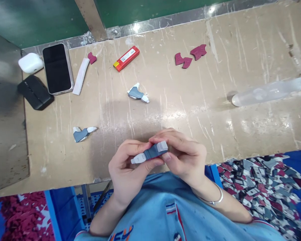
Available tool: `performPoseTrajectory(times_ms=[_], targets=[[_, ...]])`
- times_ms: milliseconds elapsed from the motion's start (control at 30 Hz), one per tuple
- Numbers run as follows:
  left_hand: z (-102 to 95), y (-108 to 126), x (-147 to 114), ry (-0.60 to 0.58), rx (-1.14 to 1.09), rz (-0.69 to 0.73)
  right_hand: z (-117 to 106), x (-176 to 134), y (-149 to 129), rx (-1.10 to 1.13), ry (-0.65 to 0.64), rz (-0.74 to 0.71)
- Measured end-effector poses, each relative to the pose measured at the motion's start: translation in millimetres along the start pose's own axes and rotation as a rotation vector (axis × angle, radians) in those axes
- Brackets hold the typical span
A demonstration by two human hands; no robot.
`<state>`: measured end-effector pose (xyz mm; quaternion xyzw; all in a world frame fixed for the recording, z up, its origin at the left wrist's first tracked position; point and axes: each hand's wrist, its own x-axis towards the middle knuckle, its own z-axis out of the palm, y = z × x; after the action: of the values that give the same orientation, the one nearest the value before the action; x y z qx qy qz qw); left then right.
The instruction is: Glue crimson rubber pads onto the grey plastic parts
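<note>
Between my two hands, near the front edge of the table, is a small grey-blue plastic part [151, 152] with light grey ends and a thin dark red edge along its lower side. My left hand [130, 167] pinches it from the left, and my right hand [183, 155] grips its right end with thumb and fingers. Two similar grey-blue and white parts lie on the table: one part [137, 93] beyond my hands, another part [83, 134] to the left. Several dark red pieces [198, 52] rest at the back right.
On the table [110, 117] are a red box cutter [126, 58], a phone [57, 68], a white case [30, 63], a black case [35, 92], a white strip [80, 76] and a clear bottle [268, 92]. Below stand blue bins with red pieces [27, 214] and mixed parts [261, 187].
</note>
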<state>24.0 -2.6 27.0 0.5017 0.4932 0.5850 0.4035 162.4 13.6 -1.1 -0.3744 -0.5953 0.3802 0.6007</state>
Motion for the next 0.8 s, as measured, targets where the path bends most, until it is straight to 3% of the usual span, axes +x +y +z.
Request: performPoseTrajectory(times_ms=[333,533,800], targets=[[5.0,-0.9,-2.8,-0.005,0.023,0.034,2.7,-3.3,4.1,0.052,0.068,0.031],[7.7,-1.8,0.2,0.022,0.099,0.088,-2.9,-3.0,4.5,0.062,0.026,0.082],[6.4,-3.5,1.4,-0.017,0.063,0.038,-2.7,-4.4,8.7,0.113,0.055,0.017]])
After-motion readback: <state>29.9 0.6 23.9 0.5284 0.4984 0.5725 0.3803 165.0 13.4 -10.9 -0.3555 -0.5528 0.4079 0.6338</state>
